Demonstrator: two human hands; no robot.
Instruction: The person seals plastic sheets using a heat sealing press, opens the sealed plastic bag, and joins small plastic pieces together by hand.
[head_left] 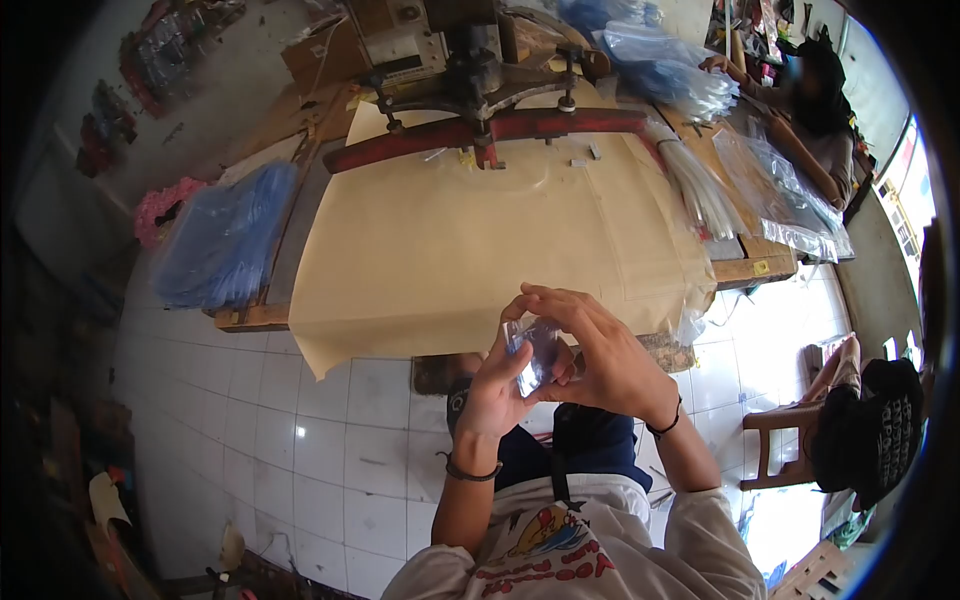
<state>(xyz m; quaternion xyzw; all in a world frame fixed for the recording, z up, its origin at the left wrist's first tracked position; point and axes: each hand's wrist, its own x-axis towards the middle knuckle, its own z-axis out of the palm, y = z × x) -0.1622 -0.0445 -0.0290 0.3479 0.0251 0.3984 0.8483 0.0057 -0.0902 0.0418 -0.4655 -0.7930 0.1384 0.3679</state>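
Between my two hands, just in front of the table edge, is a small shiny piece of clear bluish plastic [536, 362]; its exact kind I cannot make out. My left hand [492, 380] grips it from the left, with the thumb lying across its face. On the other side my right hand [610, 362] curls around it, fingertips meeting the left hand at the top. The brown paper-covered table [450, 250] lies just beyond both hands.
A press machine with a red bar [400, 147] stands over the paper. Blue-tinted plastic sheets [225, 235] are stacked at left; more plastic bags [670, 70] and clear strips [697, 185] lie at right. One person [825, 100] sits back right, another [870, 430] lower right near a wooden stool [765, 450].
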